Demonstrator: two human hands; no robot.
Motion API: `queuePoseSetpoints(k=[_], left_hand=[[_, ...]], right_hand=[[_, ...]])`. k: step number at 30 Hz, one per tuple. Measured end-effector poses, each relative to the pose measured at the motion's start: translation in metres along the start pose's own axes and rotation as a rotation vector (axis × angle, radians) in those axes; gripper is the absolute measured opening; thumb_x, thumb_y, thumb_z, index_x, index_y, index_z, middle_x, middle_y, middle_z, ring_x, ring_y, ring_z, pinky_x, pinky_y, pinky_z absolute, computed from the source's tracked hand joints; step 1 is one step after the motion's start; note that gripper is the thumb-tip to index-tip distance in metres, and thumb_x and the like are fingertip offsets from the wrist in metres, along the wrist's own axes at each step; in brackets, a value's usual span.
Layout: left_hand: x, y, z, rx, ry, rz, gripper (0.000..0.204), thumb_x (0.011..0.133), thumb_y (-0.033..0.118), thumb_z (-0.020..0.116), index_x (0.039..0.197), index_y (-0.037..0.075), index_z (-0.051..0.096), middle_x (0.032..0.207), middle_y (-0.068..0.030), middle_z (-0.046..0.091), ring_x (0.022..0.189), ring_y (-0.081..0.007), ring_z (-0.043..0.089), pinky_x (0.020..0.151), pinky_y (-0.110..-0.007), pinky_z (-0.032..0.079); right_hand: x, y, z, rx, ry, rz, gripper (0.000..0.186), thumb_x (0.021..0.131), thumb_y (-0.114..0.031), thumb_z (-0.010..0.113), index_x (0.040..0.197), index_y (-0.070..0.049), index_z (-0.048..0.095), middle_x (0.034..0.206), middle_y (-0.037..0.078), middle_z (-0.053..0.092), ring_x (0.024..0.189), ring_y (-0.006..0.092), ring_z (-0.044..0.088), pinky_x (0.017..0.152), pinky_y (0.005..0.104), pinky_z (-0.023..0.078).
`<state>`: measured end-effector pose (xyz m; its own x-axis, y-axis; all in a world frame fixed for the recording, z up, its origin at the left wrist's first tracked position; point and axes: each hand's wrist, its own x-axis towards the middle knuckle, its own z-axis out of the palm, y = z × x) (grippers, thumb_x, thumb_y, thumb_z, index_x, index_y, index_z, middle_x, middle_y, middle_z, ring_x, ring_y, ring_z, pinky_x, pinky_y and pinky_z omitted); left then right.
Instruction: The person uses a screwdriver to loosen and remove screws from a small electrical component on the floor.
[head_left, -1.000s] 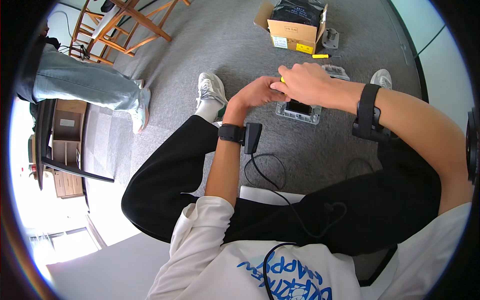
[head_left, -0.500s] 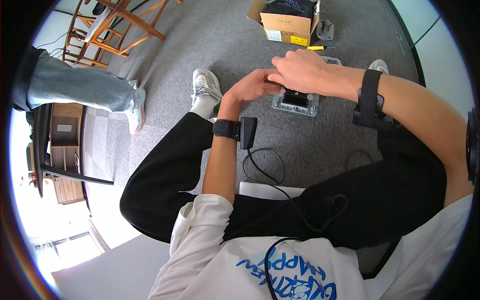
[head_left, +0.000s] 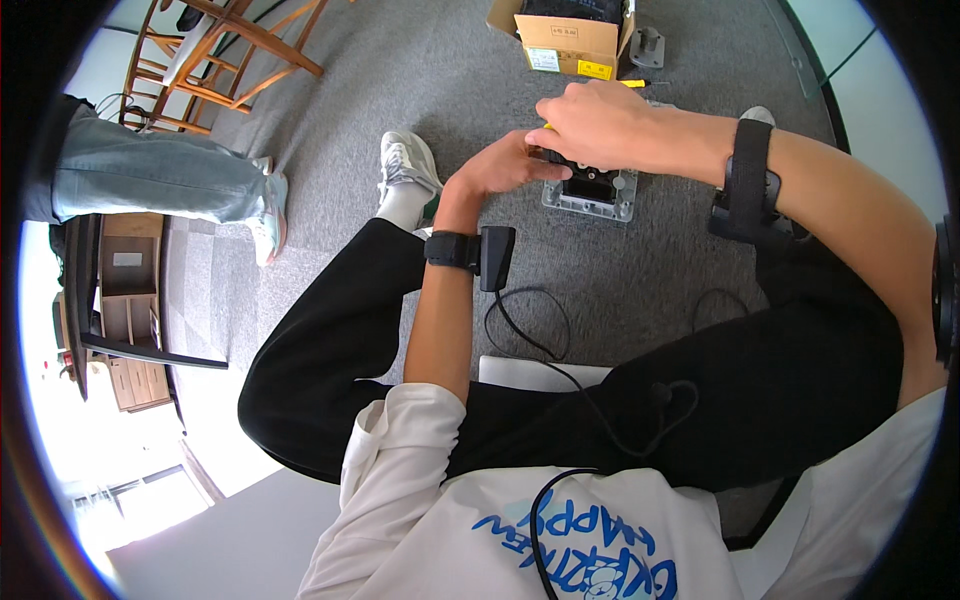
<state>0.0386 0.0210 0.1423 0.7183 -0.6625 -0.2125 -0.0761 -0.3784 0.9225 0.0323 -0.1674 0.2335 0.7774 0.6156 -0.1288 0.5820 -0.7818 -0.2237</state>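
On the carpet in front of me lies a grey metal device (head_left: 622, 200) with a flat flanged base and a dark glossy black block (head_left: 590, 186) on top. My left hand (head_left: 505, 163) reaches to its left side, thumb along the black block, the other fingertips partly covered. Over the far part of the device, my right hand (head_left: 595, 125) is bent with its fingers closed. A small yellow bit shows at its fingertips beside the left hand; the rest of what it holds is hidden. Both wrists wear black straps with modules.
Beyond the device stand an open cardboard box (head_left: 570, 52) holding something black, a grey metal part (head_left: 648, 48) and a yellow-handled screwdriver (head_left: 637, 83). A cable (head_left: 528, 338) runs from the left wrist over my legs. Another person's leg (head_left: 160, 175) and wooden chairs (head_left: 225, 50) are at left.
My right hand has shifted slightly up and left, and a yellow bit now shows at its fingertips. My left hand stays at the device, thumb a little further over the black block.
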Motion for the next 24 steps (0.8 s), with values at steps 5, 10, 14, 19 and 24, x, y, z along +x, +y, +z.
queuePoseSetpoints(k=[5, 10, 14, 19, 24], left_hand=[[0.005, -0.011, 0.001, 0.007, 0.034, -0.054, 0.033, 0.090, 0.008, 0.078, 0.120, 0.000, 0.069, 0.117, -0.0072, 0.073, 0.111, -0.0161, 0.064, 0.098, -0.034, 0.050], [0.004, -0.030, -0.005, 0.091, 0.067, 0.113, 0.038, 0.087, 0.014, 0.081, 0.119, -0.001, 0.068, 0.109, -0.0106, 0.074, 0.102, -0.0194, 0.066, 0.093, -0.036, 0.052], [0.006, -0.021, -0.001, -0.006, -0.017, 0.058, 0.031, 0.090, 0.011, 0.080, 0.116, -0.001, 0.069, 0.112, -0.0063, 0.075, 0.106, -0.0157, 0.065, 0.095, -0.033, 0.052], [0.005, -0.015, 0.002, -0.015, 0.012, 0.034, 0.032, 0.087, 0.011, 0.081, 0.114, -0.001, 0.070, 0.109, -0.0072, 0.074, 0.103, -0.0167, 0.065, 0.093, -0.035, 0.052], [0.003, -0.017, 0.002, 0.017, 0.052, -0.001, 0.036, 0.084, 0.013, 0.083, 0.114, 0.000, 0.069, 0.104, -0.0091, 0.073, 0.100, -0.0188, 0.065, 0.091, -0.037, 0.051]], right_hand=[[0.002, 0.019, 0.010, -0.040, 0.141, -0.541, 0.033, 0.099, -0.029, 0.063, 0.106, 0.003, 0.064, 0.108, 0.019, 0.066, 0.094, 0.0387, 0.071, 0.082, 0.0493, 0.059], [-0.008, -0.006, 0.018, -0.007, 0.205, -0.306, 0.029, 0.097, -0.025, 0.065, 0.107, 0.002, 0.063, 0.114, 0.016, 0.060, 0.099, 0.0366, 0.069, 0.084, 0.0477, 0.058], [-0.002, -0.011, -0.007, -0.080, -0.149, 0.023, 0.029, 0.095, -0.023, 0.068, 0.109, 0.002, 0.062, 0.114, 0.016, 0.060, 0.099, 0.0359, 0.070, 0.081, 0.0473, 0.059], [0.000, 0.014, 0.012, -0.091, 0.009, -0.321, 0.030, 0.095, -0.024, 0.068, 0.110, 0.001, 0.063, 0.109, 0.017, 0.062, 0.096, 0.0366, 0.070, 0.081, 0.0464, 0.058], [-0.007, 0.007, 0.026, 0.000, 0.260, -0.517, 0.030, 0.096, -0.025, 0.067, 0.112, -0.001, 0.063, 0.105, 0.019, 0.063, 0.094, 0.0372, 0.070, 0.082, 0.0459, 0.058]])
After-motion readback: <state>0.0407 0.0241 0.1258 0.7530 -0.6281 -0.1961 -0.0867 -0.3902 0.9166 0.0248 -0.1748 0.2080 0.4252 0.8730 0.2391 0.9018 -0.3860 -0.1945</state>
